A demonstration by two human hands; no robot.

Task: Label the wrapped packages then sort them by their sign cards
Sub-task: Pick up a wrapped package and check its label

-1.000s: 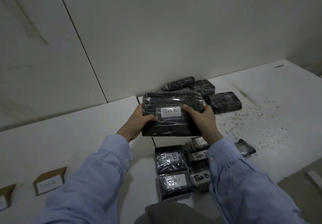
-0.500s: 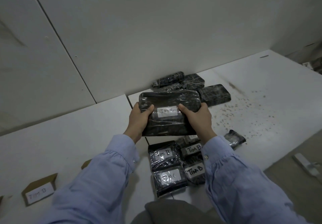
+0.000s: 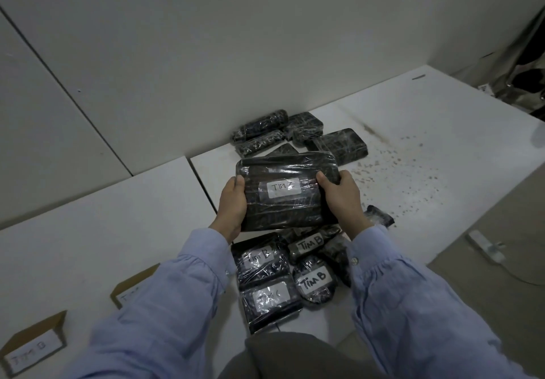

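My left hand (image 3: 233, 205) and right hand (image 3: 342, 198) grip 1 wrapped package (image 3: 286, 191) (label "TIM", last letter unclear) mid-frame, thumbs on top.

"TIM B" on round package (image 3: 315, 283), narrow package (image 3: 308, 245) and sign card (image 3: 28, 352), "TIM" on held package (image 3: 279, 188)

Held package (image 3: 287, 198): black, film-wrapped, flat and rectangular, gripped at its short ends by my left hand (image 3: 233, 204) and right hand (image 3: 342, 198). Its white label (image 3: 279, 187) faces me and reads TIM, the last letter lost in glare.
Labelled packages (image 3: 265, 275), just below: three TIM B, one TIM C.
Unlabelled packages (image 3: 295, 133): heaped against the wall.
Sign card (image 3: 34, 346): brown, folded, TIM B, far left.
Second sign card (image 3: 129, 290): partly behind my sleeve.
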